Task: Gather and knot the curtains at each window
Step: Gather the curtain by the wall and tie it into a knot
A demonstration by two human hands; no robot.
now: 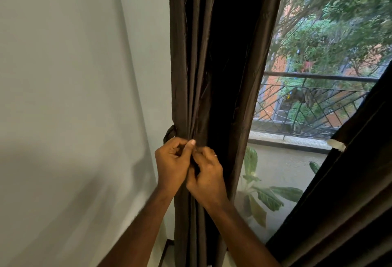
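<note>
Curtain [214,76] fabric looks soft, slippery; both hands, left hand [171,164] & right hand [206,176], pinch tie-back [169,132] beside wall [74,97].

A pale grey wall [74,97] is seen at left; beyond the window [297,160], a balcony railing [318,79] and trees [339,23] are shown in daylight.

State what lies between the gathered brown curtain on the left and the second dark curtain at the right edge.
In the head view, the window pane lies between the gathered curtain and the second curtain.
</note>
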